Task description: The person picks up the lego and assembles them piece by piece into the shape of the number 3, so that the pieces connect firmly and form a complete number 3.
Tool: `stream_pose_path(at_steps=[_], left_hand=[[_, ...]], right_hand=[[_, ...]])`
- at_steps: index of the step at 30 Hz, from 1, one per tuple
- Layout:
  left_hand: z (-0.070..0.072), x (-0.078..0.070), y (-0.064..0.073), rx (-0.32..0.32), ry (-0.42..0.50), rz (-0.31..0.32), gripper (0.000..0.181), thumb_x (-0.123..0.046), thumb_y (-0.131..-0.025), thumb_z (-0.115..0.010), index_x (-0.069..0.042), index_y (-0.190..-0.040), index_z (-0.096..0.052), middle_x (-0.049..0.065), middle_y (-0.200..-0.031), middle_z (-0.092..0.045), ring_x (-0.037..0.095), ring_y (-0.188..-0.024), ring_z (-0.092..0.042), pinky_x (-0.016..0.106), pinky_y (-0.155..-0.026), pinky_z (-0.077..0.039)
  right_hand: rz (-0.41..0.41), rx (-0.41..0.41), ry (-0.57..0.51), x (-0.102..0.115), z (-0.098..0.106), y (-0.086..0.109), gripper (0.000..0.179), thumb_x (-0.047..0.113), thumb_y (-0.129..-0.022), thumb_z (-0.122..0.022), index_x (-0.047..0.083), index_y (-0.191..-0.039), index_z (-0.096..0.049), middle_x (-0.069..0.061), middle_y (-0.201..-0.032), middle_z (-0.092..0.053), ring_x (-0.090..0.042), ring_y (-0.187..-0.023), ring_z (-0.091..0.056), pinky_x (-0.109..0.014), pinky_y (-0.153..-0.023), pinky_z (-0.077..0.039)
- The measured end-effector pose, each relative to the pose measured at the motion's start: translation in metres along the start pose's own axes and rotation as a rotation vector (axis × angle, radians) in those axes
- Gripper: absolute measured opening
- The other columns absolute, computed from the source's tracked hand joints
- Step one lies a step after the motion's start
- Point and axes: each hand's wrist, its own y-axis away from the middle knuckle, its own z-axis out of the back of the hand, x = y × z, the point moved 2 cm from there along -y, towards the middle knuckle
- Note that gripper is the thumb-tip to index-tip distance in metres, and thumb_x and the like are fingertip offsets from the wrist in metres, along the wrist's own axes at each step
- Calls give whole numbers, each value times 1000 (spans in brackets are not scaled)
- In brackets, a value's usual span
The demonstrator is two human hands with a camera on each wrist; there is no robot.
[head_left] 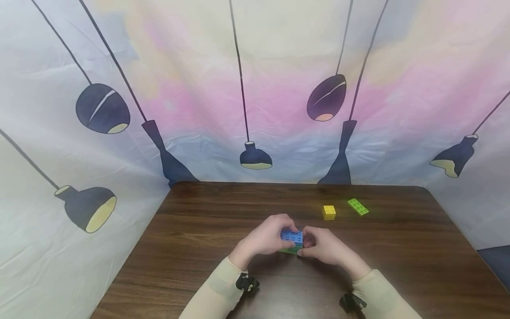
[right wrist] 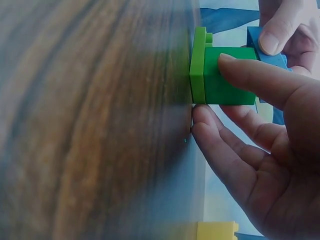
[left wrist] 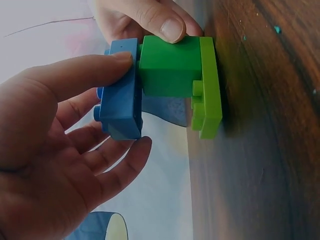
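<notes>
- The left grip (head_left: 266, 235) pinches the blue brick (left wrist: 119, 95), tilted slightly over the green brick (left wrist: 170, 67) with a gap showing.
- The right grip (head_left: 328, 246) pinches the green brick, seated on the lime plate (left wrist: 212, 95) low at the bench (head_left: 187, 226).
- Off-centre pressing could leave the blue brick crooked.
- No container shows; a yellow brick (head_left: 329, 213) and second plate (head_left: 358, 207) lie loose beyond.

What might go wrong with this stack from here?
A gap shows between the blue brick and the green brick, so the blue one may not be fully seated and could come loose when the left hand lets go. Blue also overhangs the bare studs of the bottom plate; pressing that end could tip it off.
</notes>
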Motion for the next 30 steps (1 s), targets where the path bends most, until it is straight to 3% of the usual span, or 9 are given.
stream_pose_path(at_steps=[13,25,30], left_hand=[[0,0,0,7,3,-6,22,-18,-82,-83,-15,-101,-73,-10,-98,-61,5,-86,-54,18,-75,-48],[-1,-2,1,0,-49,22,20,-19,-83,-83,-17,-98,-71,-11,-98,-61,4,-87,-55,18,-77,-49],[-1,-3,1,11,-96,6,18,-21,-84,-81,-18,-97,-69,-11,-96,-60,5,-87,-54,18,-76,-49]], right_hand=[[-11,0,9,0,-1,-1,31,30,-81,-84,16,-96,-61,5,-89,-66,-14,-81,-61,-34,-71,-53],[-3,0,6,1,-1,0,30,28,-81,-84,17,-97,-61,4,-90,-67,-15,-82,-61,-33,-72,-53],[-2,-4,6,1,-1,0,30,28,-81,-84,17,-96,-61,5,-90,-66,-15,-82,-61,-33,-72,-54]])
